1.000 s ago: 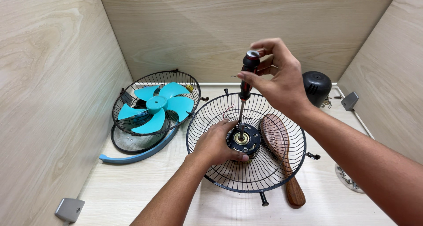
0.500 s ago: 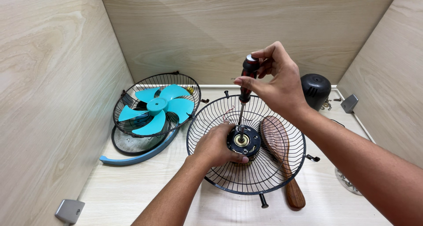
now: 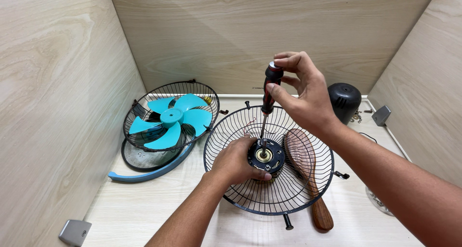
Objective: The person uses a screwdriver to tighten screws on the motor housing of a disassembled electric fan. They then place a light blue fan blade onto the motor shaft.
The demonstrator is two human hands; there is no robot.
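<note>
Screwdriver (image 3: 269, 95) upright in right hand (image 3: 308, 95) grip, tip on motor hub (image 3: 265, 155).

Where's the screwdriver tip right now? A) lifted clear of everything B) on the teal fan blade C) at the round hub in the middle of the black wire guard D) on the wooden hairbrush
C: the screwdriver, held upright by the right hand, has its tip down at the hub of the wire guard, which the left hand steadies.
</note>
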